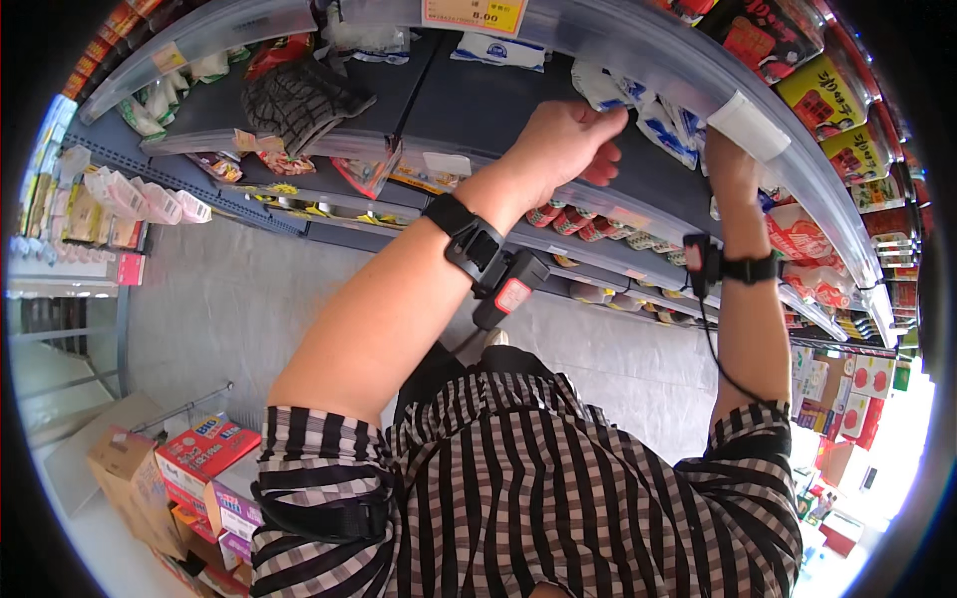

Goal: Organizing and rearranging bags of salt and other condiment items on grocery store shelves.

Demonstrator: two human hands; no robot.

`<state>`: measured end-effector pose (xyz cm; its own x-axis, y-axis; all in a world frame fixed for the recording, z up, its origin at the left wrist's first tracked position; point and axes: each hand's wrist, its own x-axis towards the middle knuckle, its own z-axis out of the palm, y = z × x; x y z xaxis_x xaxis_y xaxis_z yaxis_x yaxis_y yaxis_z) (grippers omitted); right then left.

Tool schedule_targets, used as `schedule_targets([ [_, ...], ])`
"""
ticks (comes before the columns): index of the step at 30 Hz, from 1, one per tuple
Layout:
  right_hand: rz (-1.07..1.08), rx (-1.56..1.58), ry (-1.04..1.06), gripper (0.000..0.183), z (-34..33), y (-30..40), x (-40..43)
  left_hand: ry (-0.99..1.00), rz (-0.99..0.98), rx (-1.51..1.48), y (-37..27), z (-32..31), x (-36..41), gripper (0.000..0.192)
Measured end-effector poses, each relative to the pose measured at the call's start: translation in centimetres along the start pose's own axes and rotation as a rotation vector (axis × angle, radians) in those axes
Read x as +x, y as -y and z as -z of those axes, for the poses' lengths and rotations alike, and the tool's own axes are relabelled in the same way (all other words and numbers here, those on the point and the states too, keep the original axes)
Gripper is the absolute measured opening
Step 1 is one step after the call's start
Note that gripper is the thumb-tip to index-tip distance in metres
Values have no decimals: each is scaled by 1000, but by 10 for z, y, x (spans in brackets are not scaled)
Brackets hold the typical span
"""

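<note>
My left hand [572,143] reaches over a dark grey store shelf [478,112], its thumb and fingertips close to white and blue plastic packets [662,127]; whether it touches them I cannot tell. Farther right, my right hand [731,168] is partly hidden behind the shelf's clear front strip and a white label holder [748,127], beside the same packets; its fingers do not show. Another white and blue packet [499,52] lies at the back of the shelf. A dark grey checked cloth [299,97] is bunched on the shelf's left part.
Clear plastic strips [658,45] edge the shelves. Jars with yellow and red labels [822,97] stand at the upper right. Lower shelves hold red-wrapped goods [576,223]. Cardboard boxes [134,478] stand on the floor at the lower left.
</note>
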<state>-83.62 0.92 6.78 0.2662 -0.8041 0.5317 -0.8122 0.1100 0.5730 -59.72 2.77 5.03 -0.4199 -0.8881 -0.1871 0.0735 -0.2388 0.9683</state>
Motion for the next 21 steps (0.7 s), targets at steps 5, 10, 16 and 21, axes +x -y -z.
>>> schedule_targets([
  [5,164,721,-388,44,59,20,-40,265,-93,-854,6,-5,2,60],
  [10,66,829,-213,61,81,40,-64,199,28,-723,17,8,-21,30],
  [16,-433,1346,-55,72,117,67,-67,149,-9,-625,10,37,-46,35],
  [21,-588,1485,139,58,103,59,-49,161,-78,-524,-11,84,-62,44],
])
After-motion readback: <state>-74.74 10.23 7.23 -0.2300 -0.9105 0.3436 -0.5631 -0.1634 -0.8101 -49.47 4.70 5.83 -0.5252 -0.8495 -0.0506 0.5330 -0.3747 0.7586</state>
